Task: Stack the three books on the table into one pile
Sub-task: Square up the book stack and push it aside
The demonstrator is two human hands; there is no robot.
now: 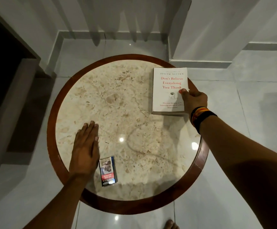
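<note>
Only a white-covered pile (169, 91) shows at the table's (55, 103) far right, probably finished, gripped by the right hand (194, 100) while the left hand (85, 147) lies flat, empty.

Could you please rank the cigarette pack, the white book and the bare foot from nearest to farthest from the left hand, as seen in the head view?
From the left hand, flat on the table:
1. Cigarette pack: right beside the wrist, at the near-left edge.
2. Bare foot: on the floor, below the table's near rim.
3. White book: far right of the tabletop, under the right hand.
</note>
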